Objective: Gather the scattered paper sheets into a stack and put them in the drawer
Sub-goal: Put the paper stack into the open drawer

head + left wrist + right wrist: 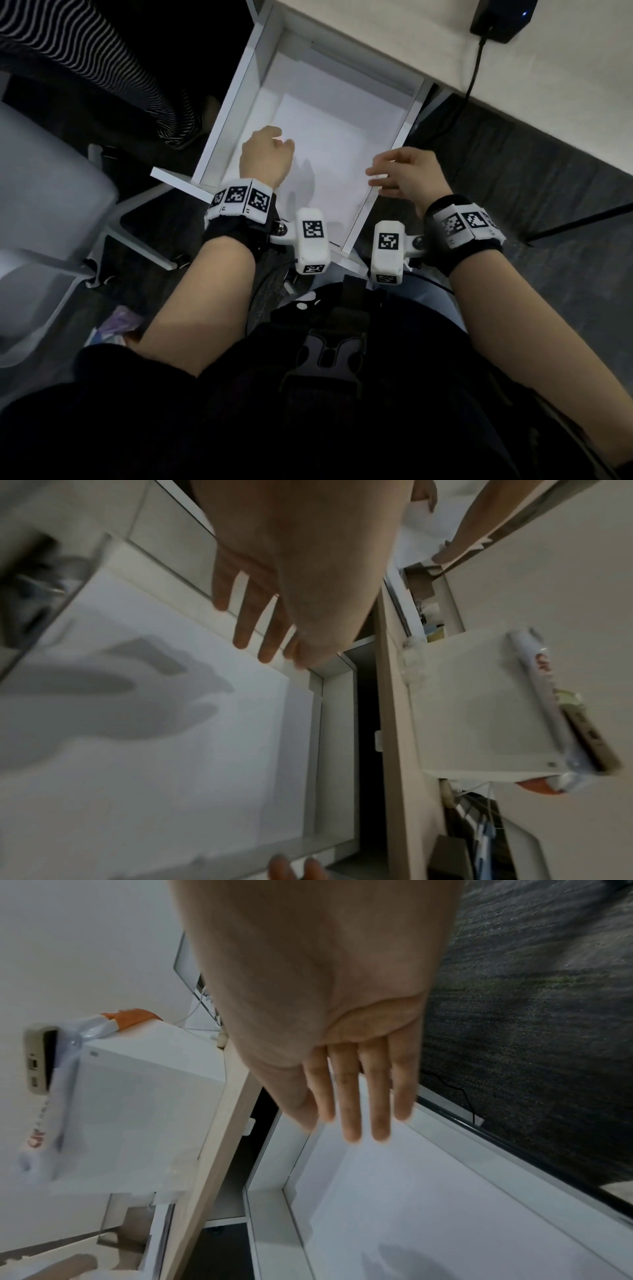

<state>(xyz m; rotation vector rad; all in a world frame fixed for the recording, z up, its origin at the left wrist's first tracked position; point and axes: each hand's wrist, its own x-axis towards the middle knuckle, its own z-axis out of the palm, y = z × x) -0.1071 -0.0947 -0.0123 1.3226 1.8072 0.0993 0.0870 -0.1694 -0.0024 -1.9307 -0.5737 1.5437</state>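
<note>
Paper stack (318,154) lies flat inside open drawer (236,92), centre frame. Left hand (265,156) and right hand (406,173) hover above, fingers (349,1096) straight, apart, holding nothing — likely just released.

White drawer (236,102), white paper sheets (325,144) — black-and-white striped fabric (102,65), dark grey carpet (531,164)

Both forearms are bare. Each wrist wears a black strap (233,229) carrying a band of white blocks printed with black square-code markers (239,200). A white camera housing (311,241) with its own markers juts from each strap on a ball joint. The torso wears black clothing with a black plastic buckle (330,353).
</note>
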